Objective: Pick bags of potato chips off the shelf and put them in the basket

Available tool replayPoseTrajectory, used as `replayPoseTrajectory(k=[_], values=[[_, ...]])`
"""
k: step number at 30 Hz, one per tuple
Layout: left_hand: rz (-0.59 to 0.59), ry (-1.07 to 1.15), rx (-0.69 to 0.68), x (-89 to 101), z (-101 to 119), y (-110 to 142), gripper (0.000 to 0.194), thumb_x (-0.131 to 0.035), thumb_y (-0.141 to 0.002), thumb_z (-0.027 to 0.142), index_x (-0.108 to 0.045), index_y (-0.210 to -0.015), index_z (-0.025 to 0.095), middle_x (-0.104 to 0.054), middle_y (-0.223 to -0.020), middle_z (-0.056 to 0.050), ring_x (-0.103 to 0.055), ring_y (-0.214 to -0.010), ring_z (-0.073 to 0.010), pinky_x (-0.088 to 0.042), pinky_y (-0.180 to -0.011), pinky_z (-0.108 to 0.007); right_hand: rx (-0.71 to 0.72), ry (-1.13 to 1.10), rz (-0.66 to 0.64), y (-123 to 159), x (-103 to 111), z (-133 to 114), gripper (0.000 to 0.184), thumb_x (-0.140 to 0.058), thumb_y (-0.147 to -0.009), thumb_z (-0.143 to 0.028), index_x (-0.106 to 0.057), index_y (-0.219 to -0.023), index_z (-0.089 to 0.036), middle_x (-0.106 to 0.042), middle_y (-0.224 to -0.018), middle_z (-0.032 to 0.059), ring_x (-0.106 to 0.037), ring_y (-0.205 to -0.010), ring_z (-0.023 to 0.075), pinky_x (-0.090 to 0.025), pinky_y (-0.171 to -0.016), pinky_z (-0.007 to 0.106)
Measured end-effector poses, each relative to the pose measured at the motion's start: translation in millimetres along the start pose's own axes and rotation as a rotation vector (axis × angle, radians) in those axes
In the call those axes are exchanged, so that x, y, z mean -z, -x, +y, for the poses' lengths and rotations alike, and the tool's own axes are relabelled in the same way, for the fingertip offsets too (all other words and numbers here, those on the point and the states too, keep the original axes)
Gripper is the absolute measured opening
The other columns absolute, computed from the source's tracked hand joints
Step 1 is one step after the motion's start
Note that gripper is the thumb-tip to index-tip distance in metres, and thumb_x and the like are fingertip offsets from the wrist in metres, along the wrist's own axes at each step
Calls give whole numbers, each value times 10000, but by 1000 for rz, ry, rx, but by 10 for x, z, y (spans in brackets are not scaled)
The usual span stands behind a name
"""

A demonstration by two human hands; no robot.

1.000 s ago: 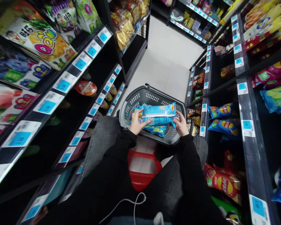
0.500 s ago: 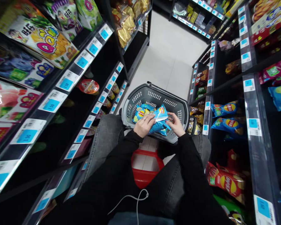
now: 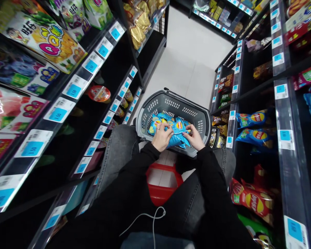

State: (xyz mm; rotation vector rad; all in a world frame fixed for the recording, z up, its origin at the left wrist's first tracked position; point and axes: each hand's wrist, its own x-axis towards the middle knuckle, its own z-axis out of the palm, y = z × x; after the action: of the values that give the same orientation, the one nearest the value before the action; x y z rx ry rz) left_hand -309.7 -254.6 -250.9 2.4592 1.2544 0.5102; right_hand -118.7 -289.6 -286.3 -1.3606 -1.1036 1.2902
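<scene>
A grey plastic shopping basket [image 3: 171, 100] stands on the floor in front of my knees, with several blue chip bags inside. My left hand [image 3: 162, 136] and my right hand [image 3: 194, 136] both reach over its near rim. Between them lies one blue chip bag [image 3: 178, 133], low in the basket on top of the others. Left fingers curl onto its left end, and right fingers pinch its right end. Black sleeves cover both arms.
Tall black shelves with blue price tags line both sides of a narrow aisle. Snack bags fill the left shelves [image 3: 44, 41]; blue and red chip bags [image 3: 250, 119] sit low on the right. A red stool [image 3: 160, 186] shows between my legs. White floor [image 3: 186, 58] runs ahead.
The blue bag, held flat above the basket a second ago, has come down into it onto the other bags. Both hands followed it down and closer together.
</scene>
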Motion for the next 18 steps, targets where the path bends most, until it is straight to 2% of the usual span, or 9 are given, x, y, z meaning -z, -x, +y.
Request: replayPoseTrajectory(k=[3,8,12,15,18], values=[[-43,20,-20,-28,20,24,255,-414,-904,257,-649,-851,172,-474,-1005,-110,-438,-977,-258,-371,-961,-503,24,74,24,-10,-14,24,208,-630,-746,-350,-481,-795,-215,-489,-763,-14,-449,-674,140,-400,-648,276],[26,-67,-86,-63,28,53,223,-443,-877,201,-658,-820,191,-458,-955,-107,-435,-997,-276,-418,-912,-476,85,94,56,-41,-47,32,235,-562,-790,-376,-409,-702,-221,-420,-699,-17,-415,-677,150,-353,-643,281],[25,-99,-128,-40,49,47,218,-452,-863,174,-646,-766,193,-456,-890,-93,-454,-930,-255,-438,-893,-450,124,163,99,-45,-57,1,268,-526,-821,-381,-382,-658,-224,-390,-649,-19,-392,-643,155,-329,-649,299],[39,-60,-40,-20,76,25,212,-456,-885,245,-638,-796,183,-468,-900,-92,-452,-951,-260,-409,-936,-460,162,155,122,-37,-31,-43,321,-515,-841,-434,-403,-629,-221,-391,-644,-9,-396,-647,159,-338,-659,304],[16,71,123,-43,79,-1,256,-452,-901,329,-634,-812,174,-470,-927,-88,-438,-984,-267,-381,-947,-480,89,-46,75,-18,4,-81,392,-538,-820,-539,-411,-628,-221,-369,-614,-16,-380,-605,146,-351,-611,290]])
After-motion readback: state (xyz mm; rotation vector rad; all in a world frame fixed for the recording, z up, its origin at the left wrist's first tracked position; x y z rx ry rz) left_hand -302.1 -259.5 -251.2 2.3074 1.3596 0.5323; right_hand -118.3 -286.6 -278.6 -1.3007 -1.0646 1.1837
